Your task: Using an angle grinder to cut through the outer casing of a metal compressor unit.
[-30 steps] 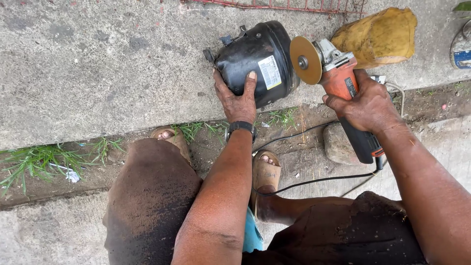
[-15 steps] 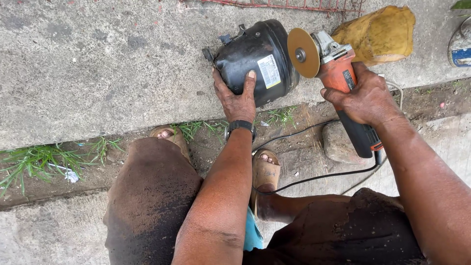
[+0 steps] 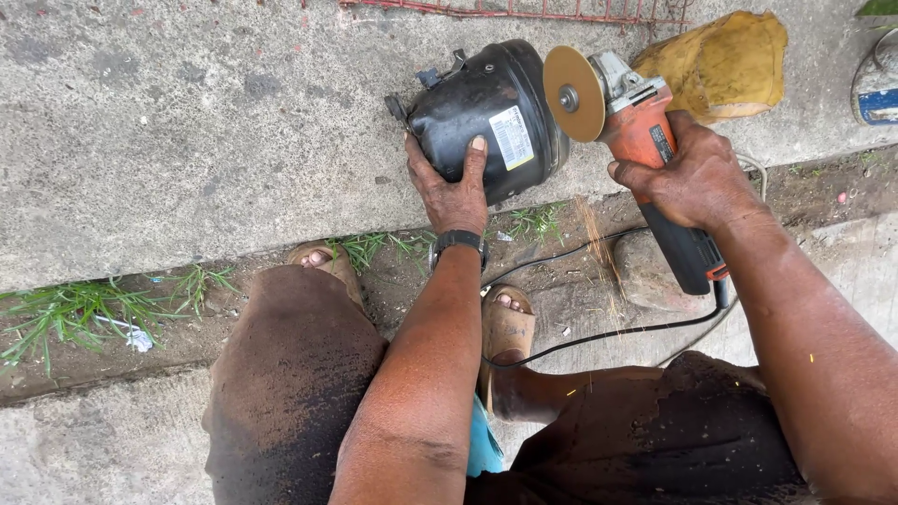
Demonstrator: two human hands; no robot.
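**Fingers clamp grinder and black housing as sparks fall**

Fingers of the right hand (image 3: 697,178) are curled tight around the orange-and-black angle grinder (image 3: 655,173), wrapping its body near the head; its black cord (image 3: 599,332) trails near, past a sandalled foot (image 3: 505,327). The left hand (image 3: 454,187), a wristwatch (image 3: 456,241) at its wrist, lies spread and flat on the near side of the black rounded motor housing (image 3: 491,117), pressing it onto the concrete slab (image 3: 187,122).

The tan disc (image 3: 572,93) meets the housing's right end, and sparks drop toward the dirt. No open cut shows, so cutting seems barely under way. Farther right lies a yellow cloth (image 3: 725,61).
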